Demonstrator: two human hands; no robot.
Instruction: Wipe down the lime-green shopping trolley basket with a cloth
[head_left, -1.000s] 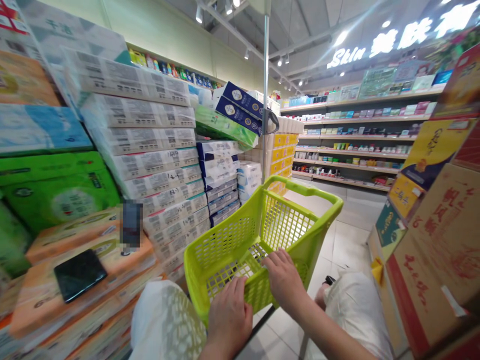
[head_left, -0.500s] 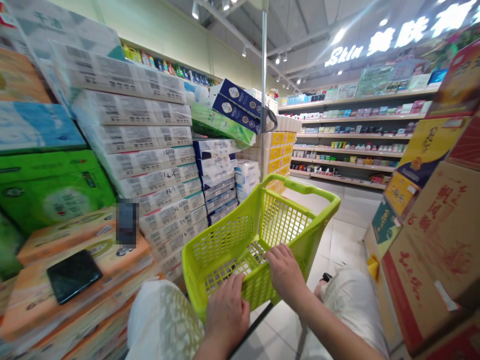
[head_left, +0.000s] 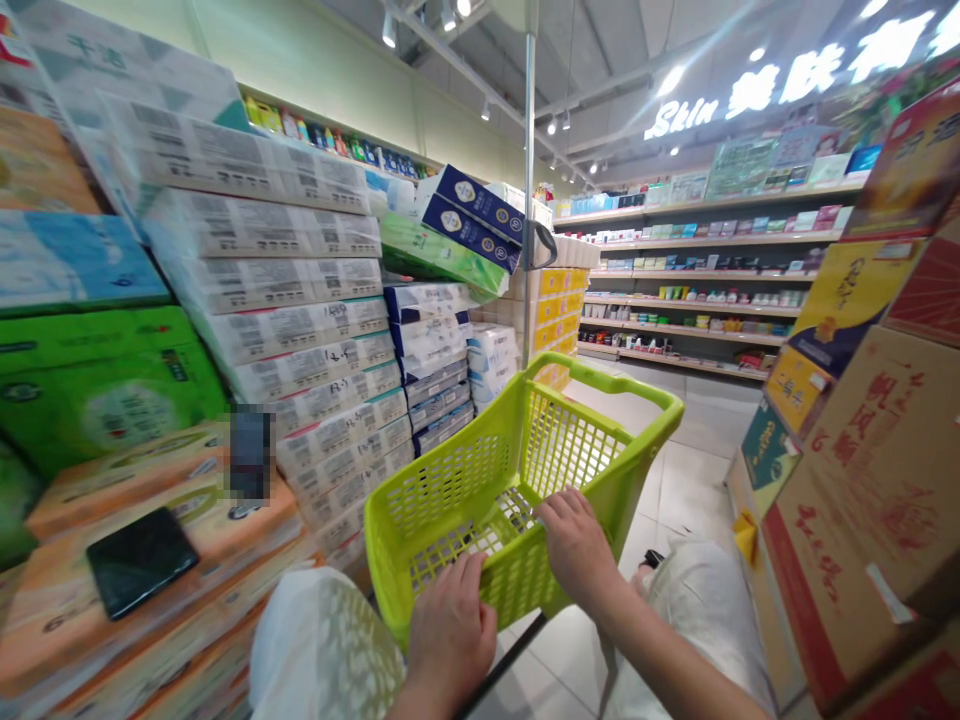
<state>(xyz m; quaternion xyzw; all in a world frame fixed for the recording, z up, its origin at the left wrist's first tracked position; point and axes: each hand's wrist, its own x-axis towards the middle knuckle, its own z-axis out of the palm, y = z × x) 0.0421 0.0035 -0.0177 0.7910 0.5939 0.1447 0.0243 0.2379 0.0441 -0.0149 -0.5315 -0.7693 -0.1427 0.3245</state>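
A lime-green plastic shopping basket (head_left: pixel 480 450) with lattice sides stands tilted between my knees, on what looks like a dark cart frame (head_left: pixel 510 655). Its near rim has my left hand (head_left: pixel 452 620) curled over it, low and toward the left. Farther right along the same rim lies my right hand (head_left: pixel 577 540), fingers bent over the edge. Both thumbs are partly hidden. The basket's raised handle (head_left: pixel 607 380) points away from me, untouched. Through the holes of the basket floor, pale floor tiles show.
Shrink-wrapped tissue packs (head_left: pixel 300 270) are stacked high on the left. A black tablet-like object (head_left: pixel 142 560) lies on orange packs (head_left: pixel 247 530), beside a blurred-out patch. Cardboard cartons (head_left: pixel 862 520) rise on the right. A metal pole (head_left: pixel 529 180) and product shelves (head_left: pixel 697 240) stand beyond.
The view has shifted very slightly. My hands keep their places on the basket rim, and the basket has barely moved.
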